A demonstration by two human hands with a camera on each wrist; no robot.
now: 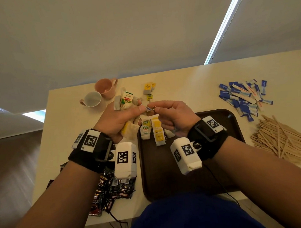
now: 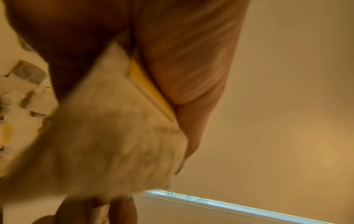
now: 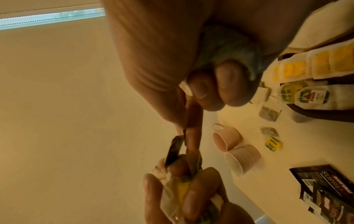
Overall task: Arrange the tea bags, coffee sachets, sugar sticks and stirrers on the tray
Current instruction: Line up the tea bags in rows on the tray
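Pale table below: limp, light tea bags are clutched by the left hand; a tag, the best hold, is pinched by the right hand.

I see two pink mugs lying on their sides beyond my fingers and to their left, touching each other; a pale table lies under everything; a black cable dangles off its near edge.

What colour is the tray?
Dark brown; the tray shows best in the head view.
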